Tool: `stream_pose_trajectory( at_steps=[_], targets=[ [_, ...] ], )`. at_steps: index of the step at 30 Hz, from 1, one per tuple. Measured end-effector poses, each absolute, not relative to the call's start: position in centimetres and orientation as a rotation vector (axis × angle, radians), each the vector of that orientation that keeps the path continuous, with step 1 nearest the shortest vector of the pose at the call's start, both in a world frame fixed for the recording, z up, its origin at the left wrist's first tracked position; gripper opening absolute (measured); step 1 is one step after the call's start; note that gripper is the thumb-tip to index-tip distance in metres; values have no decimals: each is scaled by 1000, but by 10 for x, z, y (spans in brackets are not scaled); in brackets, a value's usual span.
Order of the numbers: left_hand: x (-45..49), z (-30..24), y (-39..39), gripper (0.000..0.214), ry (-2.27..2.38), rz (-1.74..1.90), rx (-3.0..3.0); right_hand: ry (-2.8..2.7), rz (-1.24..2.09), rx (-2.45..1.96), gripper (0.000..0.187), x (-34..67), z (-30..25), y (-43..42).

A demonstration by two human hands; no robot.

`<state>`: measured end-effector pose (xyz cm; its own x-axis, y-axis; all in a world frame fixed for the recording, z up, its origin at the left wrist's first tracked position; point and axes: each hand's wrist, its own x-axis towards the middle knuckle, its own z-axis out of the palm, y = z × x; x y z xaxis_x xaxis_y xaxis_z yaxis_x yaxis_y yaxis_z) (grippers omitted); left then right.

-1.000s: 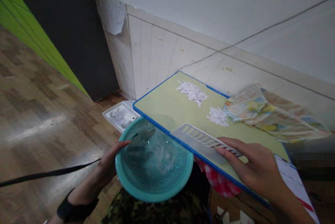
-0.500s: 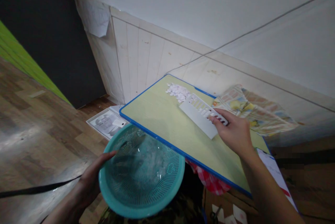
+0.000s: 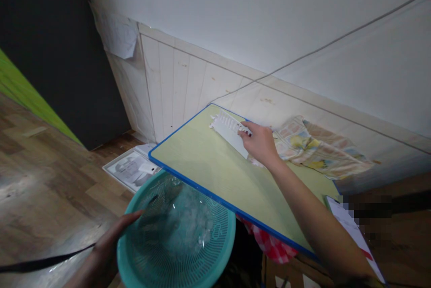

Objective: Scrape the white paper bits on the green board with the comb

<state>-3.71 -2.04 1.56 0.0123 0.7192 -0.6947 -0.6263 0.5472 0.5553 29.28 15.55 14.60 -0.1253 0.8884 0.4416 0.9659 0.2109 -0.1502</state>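
My left hand [image 3: 116,234] grips the rim of a teal plastic colander [image 3: 177,252], its thumb over the edge and the other fingers hidden outside. Clear, shiny plastic-like material [image 3: 188,220] lies in the bottom of the colander. My right hand [image 3: 261,142] is closed around a white slotted plastic piece [image 3: 232,134], held on edge against the yellow-green tabletop [image 3: 195,162]. White paper scraps [image 3: 213,121] show at the far end of the piece, and a few more lie by its near end. The piece hides the rest of the pile.
The table has a blue rim and stands by a white panelled wall [image 3: 198,86]. A patterned cloth [image 3: 313,144] lies along its back edge. A clipboard with paper [image 3: 350,229] sits at the right. Below are a flat white box [image 3: 134,169] and a red checked cloth [image 3: 271,243].
My right hand has moved the white slotted piece left and away from me, onto the paper scraps. My left hand still grips the colander. The view has shifted slightly.
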Motion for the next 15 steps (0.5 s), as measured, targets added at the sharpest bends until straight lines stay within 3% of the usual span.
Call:
stream_pose_trajectory(
  at_steps=[8, 15],
  targets=[
    [-44, 0, -20, 66, 1221, 1039, 131, -2175, -287, -1786, 35, 274, 150, 182],
    [-46, 0, -20, 62, 1232, 1052, 164, -2166, -291, -1750, 35, 281, 152, 189]
  ],
)
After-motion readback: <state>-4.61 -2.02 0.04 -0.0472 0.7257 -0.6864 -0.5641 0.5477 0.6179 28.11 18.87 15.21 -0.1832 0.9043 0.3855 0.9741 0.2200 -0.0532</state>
